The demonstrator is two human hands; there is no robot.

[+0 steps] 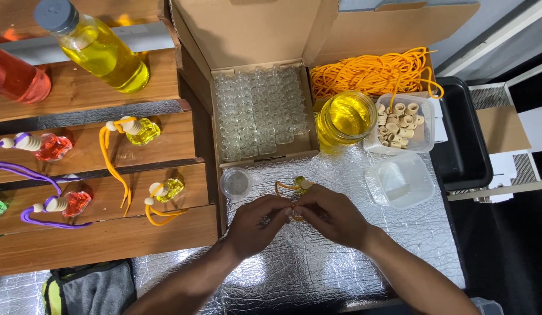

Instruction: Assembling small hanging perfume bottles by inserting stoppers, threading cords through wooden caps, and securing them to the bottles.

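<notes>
The person's left hand [260, 224] and right hand [329, 216] meet at the middle of the silver quilted mat [341, 262], fingertips touching each other. Both are curled nearly closed, pinching an orange cord [282, 186] that loops away toward 11 o'clock of the hands. The cord runs to a small glass bottle of yellow liquid [299, 184] with a pale wooden cap, lying on the mat just beyond the knuckles at 12 o'clock. How much of the cord each hand grips is hidden by the fingers.

At 10 o'clock of the hands, close by, stands a small clear round cup [236, 182]. At 12 o'clock, farther up, an open cardboard box [247, 35] holds rows of empty clear glass bottles [262, 111]. At 1 o'clock sits an open jar of yellow liquid [345, 118], with a heap of orange cords [370, 73] behind it and a clear tub of wooden caps [399, 123] just beside it. An empty clear tub [402, 181] lies at 2 o'clock of the hands, and a black tray [466, 140] is beyond it.

At 9 o'clock, wooden stepped shelves [90, 239] carry finished small bottles: two yellow with orange cords [166, 189], two red with purple cords [72, 203]. At 10 o'clock, well apart on the top steps, lie a large yellow bottle [102, 49] with a grey cap and a large red bottle [14, 76].
</notes>
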